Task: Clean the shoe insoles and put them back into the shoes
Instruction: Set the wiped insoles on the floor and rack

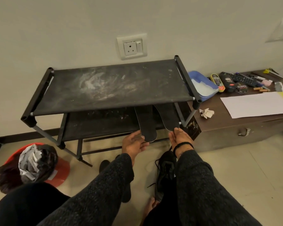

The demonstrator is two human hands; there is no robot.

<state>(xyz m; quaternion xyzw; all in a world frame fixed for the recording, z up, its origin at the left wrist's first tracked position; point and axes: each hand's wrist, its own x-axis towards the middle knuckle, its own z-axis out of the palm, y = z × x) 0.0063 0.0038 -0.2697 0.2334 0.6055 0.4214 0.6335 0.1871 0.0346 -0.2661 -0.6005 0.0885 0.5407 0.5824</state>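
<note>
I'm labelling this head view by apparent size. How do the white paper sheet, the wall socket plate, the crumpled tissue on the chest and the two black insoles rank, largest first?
1. white paper sheet
2. left insole and right insole: look alike, both partly hidden under the shelf, so unranked
3. wall socket plate
4. crumpled tissue
</note>
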